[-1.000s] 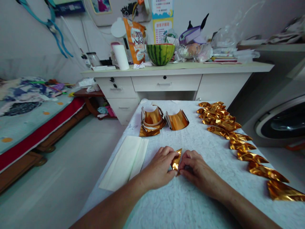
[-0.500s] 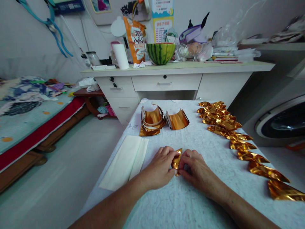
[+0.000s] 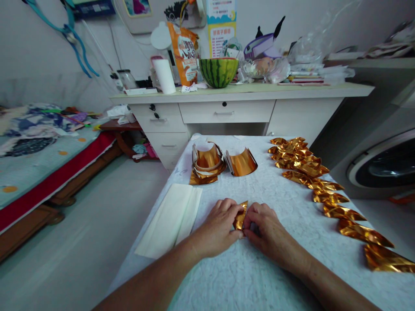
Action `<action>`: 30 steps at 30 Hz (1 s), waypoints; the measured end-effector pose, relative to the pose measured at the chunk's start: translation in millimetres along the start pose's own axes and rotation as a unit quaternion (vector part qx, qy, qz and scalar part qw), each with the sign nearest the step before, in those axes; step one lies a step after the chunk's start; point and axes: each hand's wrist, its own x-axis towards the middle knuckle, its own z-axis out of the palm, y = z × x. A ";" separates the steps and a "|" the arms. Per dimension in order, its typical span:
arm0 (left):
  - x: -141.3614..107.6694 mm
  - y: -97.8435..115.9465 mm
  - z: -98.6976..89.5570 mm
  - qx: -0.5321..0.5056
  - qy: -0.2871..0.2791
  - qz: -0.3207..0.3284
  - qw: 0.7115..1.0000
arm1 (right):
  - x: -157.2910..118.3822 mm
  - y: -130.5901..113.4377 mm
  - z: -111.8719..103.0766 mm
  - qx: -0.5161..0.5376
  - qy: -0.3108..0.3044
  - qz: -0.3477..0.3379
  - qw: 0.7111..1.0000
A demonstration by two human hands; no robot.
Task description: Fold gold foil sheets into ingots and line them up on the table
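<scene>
Between my two hands, low over the cloth-covered table (image 3: 207,280), is a small folded piece of gold foil paper (image 3: 240,217). My left hand (image 3: 219,224) grips its left side, fingers on top and thumb near the lower end. On the other side my right hand (image 3: 264,229) pinches the right edge and lower end with thumb and fingertips. The fingertips hide part of the foil. Farther back stand a curled stack of gold foil sheets (image 3: 207,162) and a smaller curled foil stack (image 3: 244,163). Folded gold foil pieces (image 3: 330,197) line the table's right side.
Pale folded paper sheets (image 3: 168,216) lie left of my left forearm. Beyond the table is a white desk (image 3: 227,111) bearing half a watermelon (image 3: 218,72) and an orange snack bag (image 3: 184,56). A bed (image 3: 48,160) is at left, a washing machine (image 3: 382,160) at right.
My left thumb has shifted slightly right across the foil's lower end, covering more of it. The hands otherwise stay in place, and the other things have not moved.
</scene>
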 end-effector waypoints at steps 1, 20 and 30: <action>0.1 -0.1 0.1 -0.001 0.001 -0.001 1.000 | 0.0 -0.2 0.1 -0.003 0.001 -0.001 1.000; 2.2 1.5 0.4 -0.002 0.007 -0.021 1.000 | -3.4 2.1 1.4 -0.041 0.019 -0.014 0.999; 2.2 0.7 2.0 -0.009 0.014 -0.021 1.000 | -6.1 11.1 -6.2 -0.090 0.047 0.023 0.995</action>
